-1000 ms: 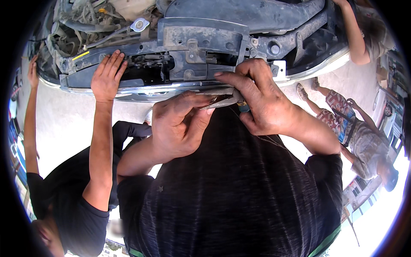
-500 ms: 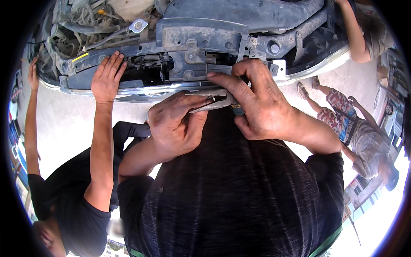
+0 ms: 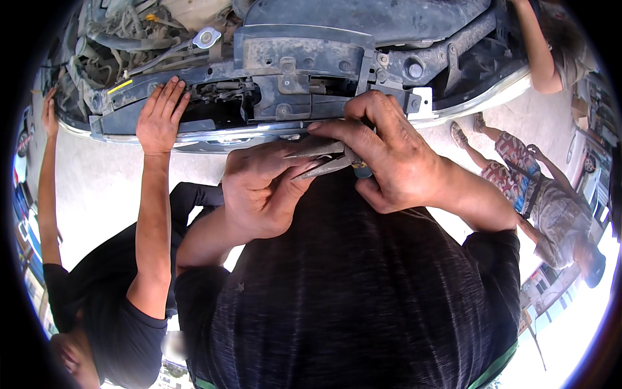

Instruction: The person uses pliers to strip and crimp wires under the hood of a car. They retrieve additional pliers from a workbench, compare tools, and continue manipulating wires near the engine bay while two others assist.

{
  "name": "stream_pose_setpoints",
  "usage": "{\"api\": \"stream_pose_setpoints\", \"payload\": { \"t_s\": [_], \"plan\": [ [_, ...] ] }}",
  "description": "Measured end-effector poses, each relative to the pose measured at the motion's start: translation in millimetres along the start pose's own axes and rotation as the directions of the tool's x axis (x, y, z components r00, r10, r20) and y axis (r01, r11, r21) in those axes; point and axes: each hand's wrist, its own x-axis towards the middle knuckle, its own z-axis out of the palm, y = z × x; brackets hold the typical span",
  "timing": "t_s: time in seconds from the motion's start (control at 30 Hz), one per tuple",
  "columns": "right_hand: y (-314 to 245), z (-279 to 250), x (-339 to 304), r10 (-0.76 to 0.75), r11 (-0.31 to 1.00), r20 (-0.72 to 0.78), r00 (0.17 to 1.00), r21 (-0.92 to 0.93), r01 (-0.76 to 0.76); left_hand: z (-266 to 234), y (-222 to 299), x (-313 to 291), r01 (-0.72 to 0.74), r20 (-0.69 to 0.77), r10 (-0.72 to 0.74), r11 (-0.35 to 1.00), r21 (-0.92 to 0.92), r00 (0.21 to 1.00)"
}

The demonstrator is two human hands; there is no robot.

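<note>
Needle-nose pliers (image 3: 326, 169) lie in my right hand (image 3: 407, 159), whose closed fingers wrap round the handle end. The long metal jaws point left and stand apart. My left hand (image 3: 258, 188) is closed in a pinch, thumb and forefinger right at the jaws. Whatever those fingertips hold, if anything, is too small and too covered to make out. Both hands are just on my side of the car's front edge (image 3: 240, 133), above my dark shirt (image 3: 363, 279). Most of the pliers' handles are hidden by my right hand.
An uncovered engine bay (image 3: 129, 39) spans the far side, with the hood latch (image 3: 227, 89) in the front panel. To my left, a person in black (image 3: 116, 285) rests both hands on the car. Others are at the right, one in patterned shorts (image 3: 508, 165).
The pliers' jaws have tilted a little and dipped toward me, and the gap between them looks narrower. My left fingertips have shifted slightly with them. The neighbour's hands stay put.
</note>
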Motion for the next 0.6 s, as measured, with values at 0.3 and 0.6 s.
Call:
{"api": "stream_pose_setpoints", "payload": {
  "t_s": [0.3,0.6],
  "plan": [
    [3.7,7.7,-3.6,-0.085,0.996,-0.030,0.996,-0.007,0.085,-4.9,8.7,2.7,0.274,0.207,-0.256,0.960,-0.059,0.944],
    [-5.0,6.5,-3.8,-0.048,0.999,-0.018,0.999,0.025,0.048,0.1,5.7,-11.0,0.184,0.117,-0.187,0.982,0.036,0.975]
  ]
}}
